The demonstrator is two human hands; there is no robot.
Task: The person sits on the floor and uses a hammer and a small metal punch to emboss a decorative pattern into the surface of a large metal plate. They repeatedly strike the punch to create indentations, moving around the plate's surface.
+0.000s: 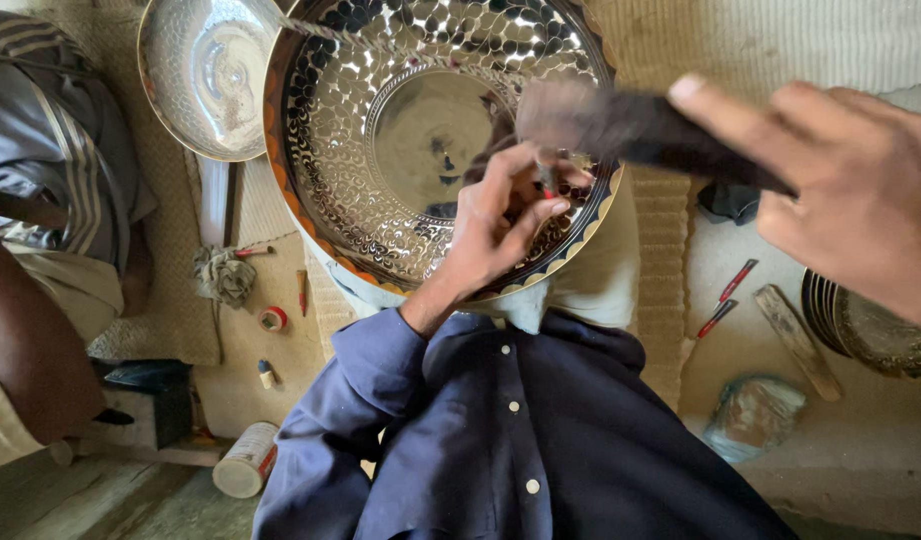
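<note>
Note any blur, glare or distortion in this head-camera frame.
Head view: the right hand and its dark hammer are smeared by motion blur; bright glare patches spot the large engraved silver tray; the left hand, pinching a thin chisel-like tool, is sharp; wide-angle lens bends the edges.

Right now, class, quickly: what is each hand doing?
Left hand: closed, pinching a small punch tool against the engraved metal tray.
Right hand: closed around a dark hammer, blurred.
</note>
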